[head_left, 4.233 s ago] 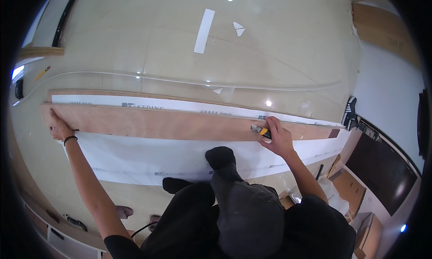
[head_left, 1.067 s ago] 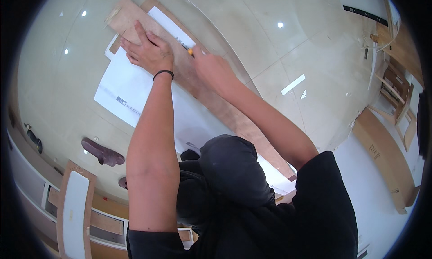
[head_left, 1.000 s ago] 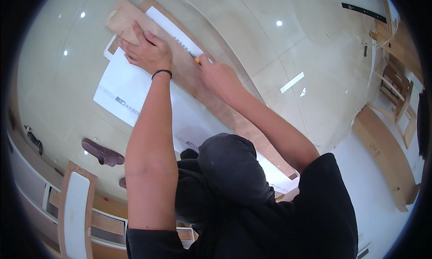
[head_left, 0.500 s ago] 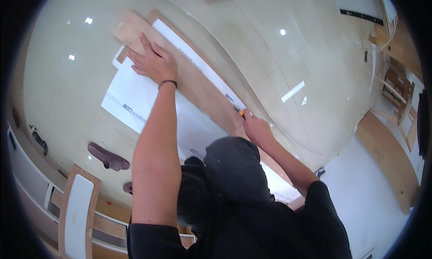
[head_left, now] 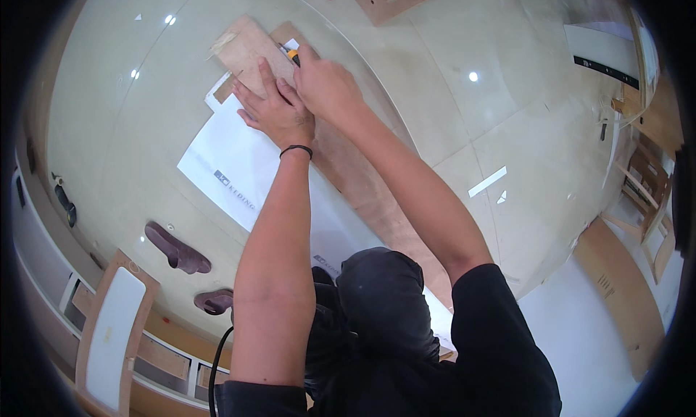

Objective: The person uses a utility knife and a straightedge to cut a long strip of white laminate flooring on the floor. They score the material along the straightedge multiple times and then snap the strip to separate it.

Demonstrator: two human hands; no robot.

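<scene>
Thin wood strip (head_left: 348, 163) lies on white sheet (head_left: 239, 163) on floor; long axis from 11 to 5 o'clock. Left hand (head_left: 278, 111) pressed flat, open, on strip's far end; right hand (head_left: 326, 87) closed around yellow-tipped knife (head_left: 292, 55); judged: strip to be kept pinned, blade drawn steadily.

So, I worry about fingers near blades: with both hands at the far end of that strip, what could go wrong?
The left hand presses the thin wood strip right beside the right hand gripping the yellow utility knife; a slip could likely cut the left fingers. The strip lies on white paper over glossy floor, so it might slide.
</scene>
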